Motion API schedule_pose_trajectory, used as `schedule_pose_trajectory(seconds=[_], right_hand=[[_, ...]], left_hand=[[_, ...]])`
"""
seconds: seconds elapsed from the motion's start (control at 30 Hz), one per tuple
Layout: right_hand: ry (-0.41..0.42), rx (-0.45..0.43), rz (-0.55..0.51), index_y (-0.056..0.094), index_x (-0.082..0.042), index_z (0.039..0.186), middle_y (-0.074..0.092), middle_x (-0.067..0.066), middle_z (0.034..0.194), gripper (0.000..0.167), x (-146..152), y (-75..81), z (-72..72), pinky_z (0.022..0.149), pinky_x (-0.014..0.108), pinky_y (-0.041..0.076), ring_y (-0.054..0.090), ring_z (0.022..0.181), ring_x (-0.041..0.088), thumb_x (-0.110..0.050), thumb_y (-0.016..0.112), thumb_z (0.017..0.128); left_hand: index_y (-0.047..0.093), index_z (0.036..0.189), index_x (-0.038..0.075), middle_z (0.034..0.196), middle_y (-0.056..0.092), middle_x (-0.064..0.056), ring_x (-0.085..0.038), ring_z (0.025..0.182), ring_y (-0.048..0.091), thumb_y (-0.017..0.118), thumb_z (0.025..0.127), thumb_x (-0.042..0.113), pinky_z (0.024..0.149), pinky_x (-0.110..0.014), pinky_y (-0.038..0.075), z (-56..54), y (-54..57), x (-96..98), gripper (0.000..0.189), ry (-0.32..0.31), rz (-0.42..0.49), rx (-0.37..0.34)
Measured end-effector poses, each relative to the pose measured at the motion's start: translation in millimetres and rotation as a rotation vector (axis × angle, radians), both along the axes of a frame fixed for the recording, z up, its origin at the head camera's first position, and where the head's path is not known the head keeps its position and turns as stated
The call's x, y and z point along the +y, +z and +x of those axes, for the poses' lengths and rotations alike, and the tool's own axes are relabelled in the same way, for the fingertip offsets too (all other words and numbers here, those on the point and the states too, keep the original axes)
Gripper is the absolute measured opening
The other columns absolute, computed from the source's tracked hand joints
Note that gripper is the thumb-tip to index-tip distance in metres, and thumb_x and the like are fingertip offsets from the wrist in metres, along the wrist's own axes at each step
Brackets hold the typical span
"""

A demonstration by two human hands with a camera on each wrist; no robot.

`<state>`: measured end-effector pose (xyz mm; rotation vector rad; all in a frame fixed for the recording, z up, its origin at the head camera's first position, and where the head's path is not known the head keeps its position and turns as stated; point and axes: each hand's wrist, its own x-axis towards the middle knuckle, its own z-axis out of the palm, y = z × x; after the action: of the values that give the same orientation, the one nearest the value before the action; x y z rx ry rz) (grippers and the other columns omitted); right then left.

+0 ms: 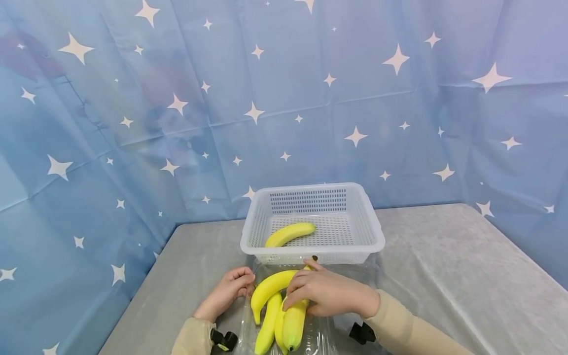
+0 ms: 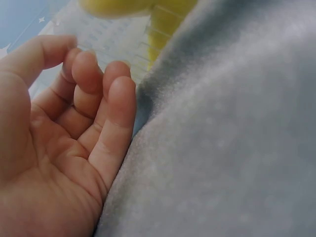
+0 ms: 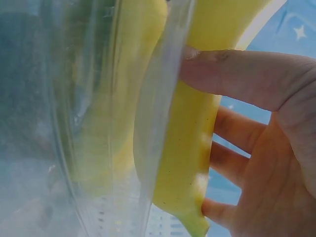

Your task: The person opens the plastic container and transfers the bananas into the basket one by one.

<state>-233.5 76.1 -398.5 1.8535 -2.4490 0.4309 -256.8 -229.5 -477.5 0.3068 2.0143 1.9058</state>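
A clear plastic tray point(image 1: 327, 340) lies in front of me with several yellow bananas in it. My right hand point(image 1: 326, 291) grips the rightmost banana point(image 1: 294, 328), thumb on one side and fingers on the other; the right wrist view shows this banana point(image 3: 190, 143) beside the tray's clear wall. To its left are a curved banana point(image 1: 266, 291) and a straighter banana point(image 1: 268, 325), with another partly hidden between. My left hand point(image 1: 230, 291) is at the tray's left edge, its thumb and index fingertips pinching the rim; the left wrist view shows its fingers curled.
A white perforated basket point(image 1: 379, 239) stands just behind the tray, with one banana point(image 1: 290, 233) inside. Grey cloth point(image 1: 443, 266) covers the table. A blue star-patterned curtain point(image 1: 301, 148) hangs behind and at the left.
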Motion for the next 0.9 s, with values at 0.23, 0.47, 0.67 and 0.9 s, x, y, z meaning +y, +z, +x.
schedule_pose_trajectory(seconds=[0.23, 0.47, 0.67, 0.9], right_hand=[[0.0, -0.009, -0.016, 0.066, -0.032, 0.119, 0.059, -0.015, 0.114, 0.051, 1.8, 2.0, 1.4, 0.106, 0.063, 0.023, 0.052, 0.112, 0.001, -0.001, 0.072, 0.079], [-0.006, 0.015, -0.025, 0.066, -0.033, 0.119, 0.059, -0.015, 0.116, 0.049, 3.7, 4.6, 2.0, 0.106, 0.063, 0.024, 0.052, 0.114, 0.002, -0.005, 0.074, 0.08], [-0.011, 0.034, -0.034, 0.066, -0.033, 0.119, 0.059, -0.016, 0.116, 0.049, 4.7, 6.1, 2.0, 0.107, 0.062, 0.024, 0.052, 0.114, 0.002, -0.006, 0.075, 0.079], [-0.02, 0.025, -0.039, 0.066, -0.032, 0.119, 0.059, -0.014, 0.117, 0.05, 5.5, 8.3, 2.6, 0.106, 0.062, 0.025, 0.052, 0.113, 0.006, -0.005, 0.076, 0.078]], left_hand=[[0.056, 0.084, 0.01, 0.071, 0.056, 0.0, -0.012, 0.063, 0.055, 0.056, 0.099, 0.021, 0.063, -0.028, 0.052, 0.4, 0.4, 0.4, 0.019, -0.003, -0.006, -0.005], [0.056, 0.083, 0.01, 0.071, 0.056, -0.001, -0.012, 0.062, 0.055, 0.056, 0.099, 0.02, 0.063, -0.028, 0.052, -0.5, -0.6, -0.6, 0.019, -0.003, -0.003, 0.002], [0.056, 0.084, 0.009, 0.071, 0.056, -0.001, -0.012, 0.063, 0.055, 0.056, 0.099, 0.02, 0.063, -0.028, 0.052, -0.4, 0.0, 0.2, 0.019, 0.005, -0.007, 0.002], [0.056, 0.083, 0.01, 0.071, 0.056, 0.0, -0.012, 0.063, 0.056, 0.056, 0.099, 0.02, 0.063, -0.028, 0.052, -0.1, -0.6, -0.1, 0.019, 0.005, -0.009, 0.0]])
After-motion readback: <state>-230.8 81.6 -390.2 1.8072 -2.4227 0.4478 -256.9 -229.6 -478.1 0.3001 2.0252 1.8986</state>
